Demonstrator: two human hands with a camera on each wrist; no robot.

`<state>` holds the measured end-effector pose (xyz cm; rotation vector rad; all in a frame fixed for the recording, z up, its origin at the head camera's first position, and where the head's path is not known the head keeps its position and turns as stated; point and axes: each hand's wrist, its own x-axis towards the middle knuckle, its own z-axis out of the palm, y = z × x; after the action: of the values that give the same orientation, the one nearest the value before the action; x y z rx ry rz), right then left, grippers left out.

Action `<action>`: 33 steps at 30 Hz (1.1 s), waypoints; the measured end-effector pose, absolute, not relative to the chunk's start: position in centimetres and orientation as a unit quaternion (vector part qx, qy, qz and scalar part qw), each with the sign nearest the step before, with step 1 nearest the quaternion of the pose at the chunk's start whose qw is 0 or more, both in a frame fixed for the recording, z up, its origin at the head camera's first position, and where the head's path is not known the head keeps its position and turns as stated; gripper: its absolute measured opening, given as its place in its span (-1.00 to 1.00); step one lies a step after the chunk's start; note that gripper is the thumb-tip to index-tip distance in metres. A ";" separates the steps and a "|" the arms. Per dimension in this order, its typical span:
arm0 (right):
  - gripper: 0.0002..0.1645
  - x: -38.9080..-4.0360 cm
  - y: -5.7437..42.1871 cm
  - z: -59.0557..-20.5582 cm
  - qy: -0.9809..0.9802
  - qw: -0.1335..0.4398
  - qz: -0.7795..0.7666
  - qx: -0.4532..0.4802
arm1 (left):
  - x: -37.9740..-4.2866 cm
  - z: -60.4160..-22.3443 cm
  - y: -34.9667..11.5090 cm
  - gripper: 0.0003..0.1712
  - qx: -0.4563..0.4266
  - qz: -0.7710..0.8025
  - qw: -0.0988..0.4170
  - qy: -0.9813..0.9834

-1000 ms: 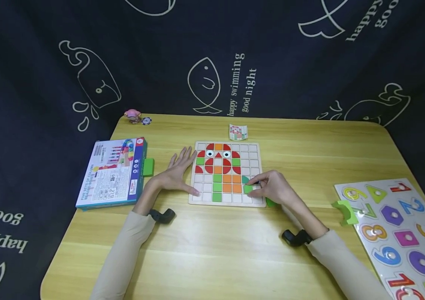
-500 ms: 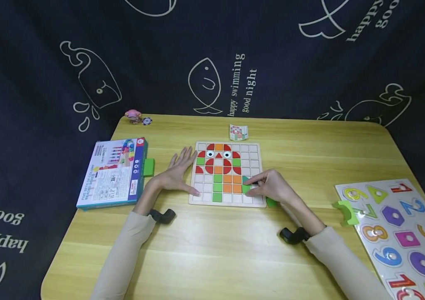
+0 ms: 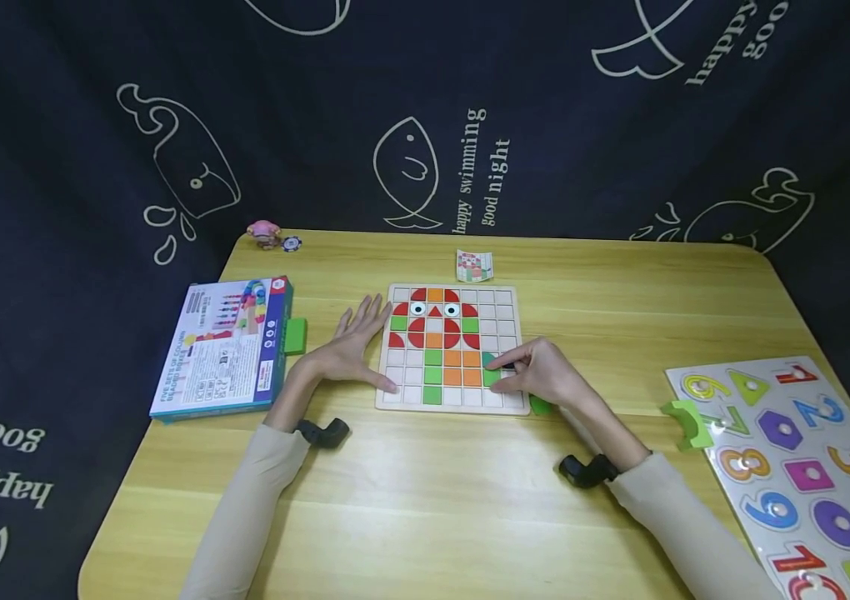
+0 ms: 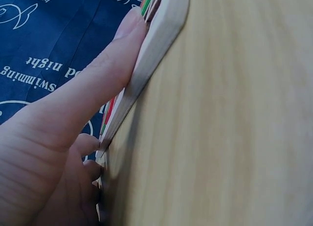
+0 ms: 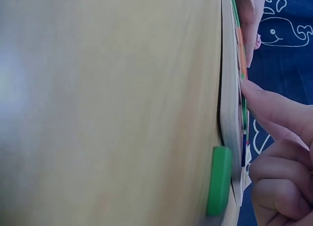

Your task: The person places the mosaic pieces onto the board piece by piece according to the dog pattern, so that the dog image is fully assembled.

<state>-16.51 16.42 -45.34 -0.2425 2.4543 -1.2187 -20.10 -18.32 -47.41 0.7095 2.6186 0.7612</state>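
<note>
In the head view a square wooden grid board (image 3: 455, 404) carries red, orange, green and white tiles, with two eye tiles near its top. My left hand (image 3: 346, 354) rests along the board's left side, fingers spread, its thumb on the lower left cells. That thumb (image 4: 105, 64) lies against the board's edge in the left wrist view. Over the right part of the grid, my right hand (image 3: 545, 371) has index finger and thumb at opposite sides of a green square tile (image 3: 491, 377), which sits beside the orange tiles. Its other fingers (image 5: 283, 187) are curled.
A picture card (image 3: 474, 266) lies behind the board. On the left are a boxed toy set (image 3: 222, 350), a green block (image 3: 295, 336) and a pink figurine (image 3: 264, 233). Another green piece (image 5: 219, 182) lies by the board's right corner. A number puzzle (image 3: 792, 450) occupies the right side.
The green square tile has shifted slightly left into line beside the orange tiles, with my right finger and thumb staying at it. My left hand has kept its place.
</note>
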 end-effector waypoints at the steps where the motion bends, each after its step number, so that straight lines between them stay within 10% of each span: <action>1: -0.68 -16.5 16.4 -45.4 0.874 0.196 -0.437 -0.083 | -20.1 -47.4 -18.3 0.60 0.249 0.268 0.161 0.917; 33: -0.59 -12.5 23.3 -45.7 0.882 0.215 -0.412 -0.079 | -20.2 -47.4 -18.2 0.60 0.247 0.257 0.162 0.920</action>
<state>-12.52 23.25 -45.66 -0.2189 2.4455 -1.1415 -20.18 -18.23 -47.40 0.7041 2.6271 0.7327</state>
